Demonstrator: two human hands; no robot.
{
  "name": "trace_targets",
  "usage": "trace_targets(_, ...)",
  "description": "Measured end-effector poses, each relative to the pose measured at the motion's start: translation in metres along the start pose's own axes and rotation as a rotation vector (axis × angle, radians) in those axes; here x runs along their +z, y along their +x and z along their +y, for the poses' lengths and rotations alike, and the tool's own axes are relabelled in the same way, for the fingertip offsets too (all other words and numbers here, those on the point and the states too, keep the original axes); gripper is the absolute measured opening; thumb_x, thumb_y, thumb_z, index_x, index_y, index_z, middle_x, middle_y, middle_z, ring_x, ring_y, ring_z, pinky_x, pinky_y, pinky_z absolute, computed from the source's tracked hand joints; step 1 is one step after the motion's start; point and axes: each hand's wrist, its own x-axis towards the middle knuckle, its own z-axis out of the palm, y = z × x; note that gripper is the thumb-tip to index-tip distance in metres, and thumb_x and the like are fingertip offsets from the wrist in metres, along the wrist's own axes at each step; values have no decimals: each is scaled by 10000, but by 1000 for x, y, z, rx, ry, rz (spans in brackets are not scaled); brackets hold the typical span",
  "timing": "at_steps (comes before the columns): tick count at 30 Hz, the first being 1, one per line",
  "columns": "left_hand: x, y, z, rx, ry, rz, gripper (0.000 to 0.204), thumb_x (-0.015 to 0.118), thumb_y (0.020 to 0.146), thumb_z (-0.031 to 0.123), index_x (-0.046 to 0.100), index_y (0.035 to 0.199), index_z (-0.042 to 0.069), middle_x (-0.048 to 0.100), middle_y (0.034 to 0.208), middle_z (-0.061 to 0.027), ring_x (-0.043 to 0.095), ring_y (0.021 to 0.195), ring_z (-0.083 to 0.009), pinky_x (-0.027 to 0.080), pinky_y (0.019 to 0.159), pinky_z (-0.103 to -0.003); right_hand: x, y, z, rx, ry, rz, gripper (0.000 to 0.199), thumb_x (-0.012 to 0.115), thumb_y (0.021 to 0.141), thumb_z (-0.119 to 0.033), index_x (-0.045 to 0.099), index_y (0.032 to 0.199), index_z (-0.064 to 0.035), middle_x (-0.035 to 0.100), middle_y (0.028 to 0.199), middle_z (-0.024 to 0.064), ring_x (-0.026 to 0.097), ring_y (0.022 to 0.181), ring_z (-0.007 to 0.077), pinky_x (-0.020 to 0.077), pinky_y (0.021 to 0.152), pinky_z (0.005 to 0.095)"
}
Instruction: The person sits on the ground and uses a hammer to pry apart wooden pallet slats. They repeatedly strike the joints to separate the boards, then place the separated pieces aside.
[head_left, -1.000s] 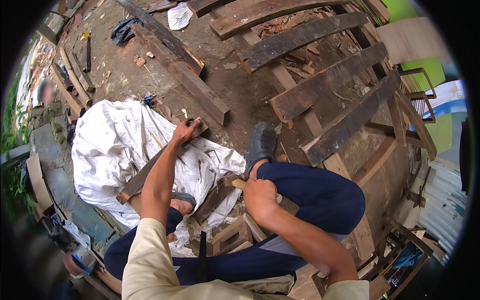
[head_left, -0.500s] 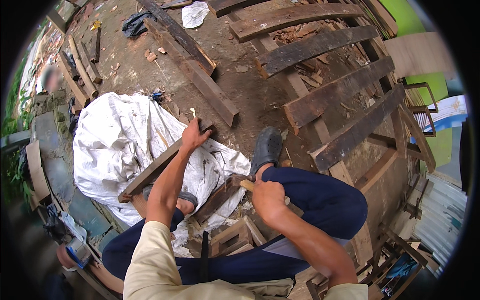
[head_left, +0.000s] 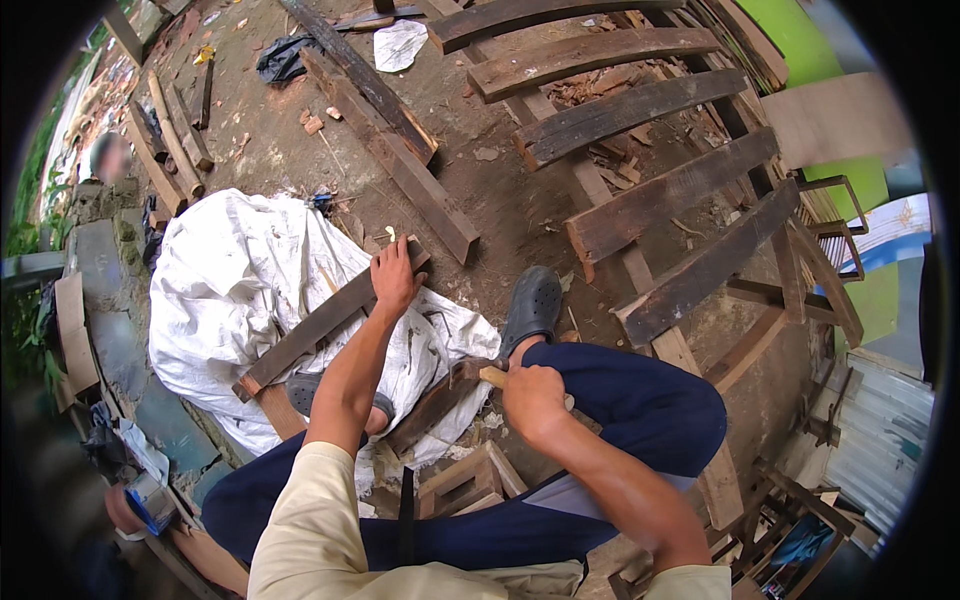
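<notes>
My left hand [head_left: 394,280] grips the upper end of a dark wooden plank [head_left: 310,332] that lies slanted across a white sheet [head_left: 225,290]. My right hand [head_left: 533,398] is closed around the wooden handle of a tool [head_left: 478,374] whose dark head sits just left of the fist, over my lap. Whether the tool is a hammer I cannot tell. A grey clog [head_left: 532,308] on one foot rests on the ground beside the sheet. Another clog [head_left: 308,390] shows under the plank.
Several weathered planks [head_left: 660,205] lie on a wooden frame to the right. Long beams [head_left: 385,145] cross the dirt ahead. A small wooden stool [head_left: 470,480] stands under my legs. Metal chair frames [head_left: 830,250] stand at the far right, logs [head_left: 170,140] at the far left.
The view has shifted downward. My left hand stays on the plank's end. My right hand with the tool has edged slightly right and lower over my lap.
</notes>
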Motion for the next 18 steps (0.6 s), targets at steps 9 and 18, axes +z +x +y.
trace_targets(9,-70,28,79,149,-534,468,727,839,725,304,521,1331,57,548,1208,-159,561,1115,-346,467,960,-431,-12,-4,-2,-14,-13,-16,176,627,841,-161,733,955,-78,741,755,58,731,648,205,523,441,378)
trace_targets(18,-189,127,233,464,-424,474,805,846,715,351,514,1385,53,541,1280,-157,553,1154,-353,451,997,-450,-12,0,-4,-72,44,-110,182,640,824,-140,790,920,-103,758,904,59,734,776,237,544,534,478)
